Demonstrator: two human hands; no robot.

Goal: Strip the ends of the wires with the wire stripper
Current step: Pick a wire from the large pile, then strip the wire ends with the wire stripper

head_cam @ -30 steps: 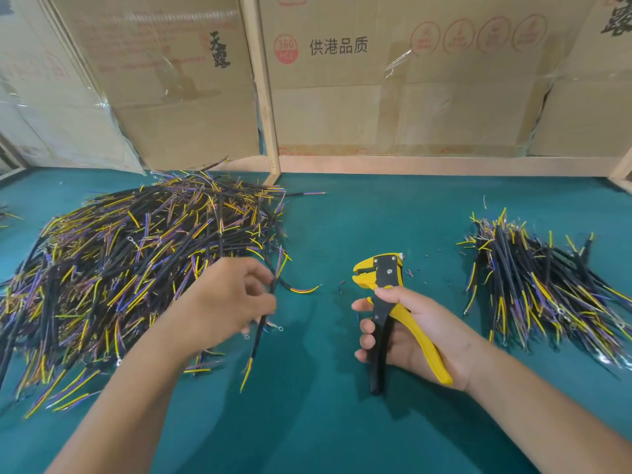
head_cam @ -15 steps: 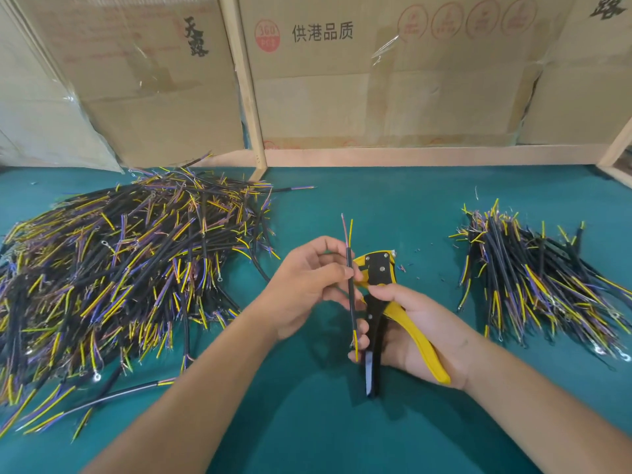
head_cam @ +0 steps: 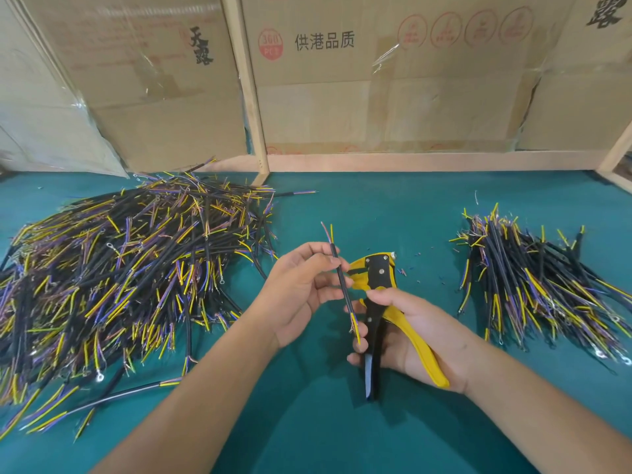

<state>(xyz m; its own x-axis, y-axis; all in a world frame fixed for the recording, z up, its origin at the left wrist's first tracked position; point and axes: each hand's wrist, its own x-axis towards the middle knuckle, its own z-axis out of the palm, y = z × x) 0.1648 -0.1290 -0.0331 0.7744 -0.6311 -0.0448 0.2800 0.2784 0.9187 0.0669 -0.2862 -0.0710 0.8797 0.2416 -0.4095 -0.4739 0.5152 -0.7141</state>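
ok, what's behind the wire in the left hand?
Behind the wire held by the left hand sits the stripper head, gripped by the right hand. The wire crosses the head's left edge; whether it touches can't be told. Below is the teal table.

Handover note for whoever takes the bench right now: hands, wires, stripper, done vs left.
Left hand: pinches one black cable, held upright beside the stripper head.
Right hand: grips the yellow-and-black wire stripper by its handles, head pointing away.
The cable is not between the stripper's blades yet.
Large wire pile lies on the left of the green table, small wire pile on the right; insulation bits lie near the stripper head.
Left: strip this cable's ends, then the large pile, probably the unprocessed one.
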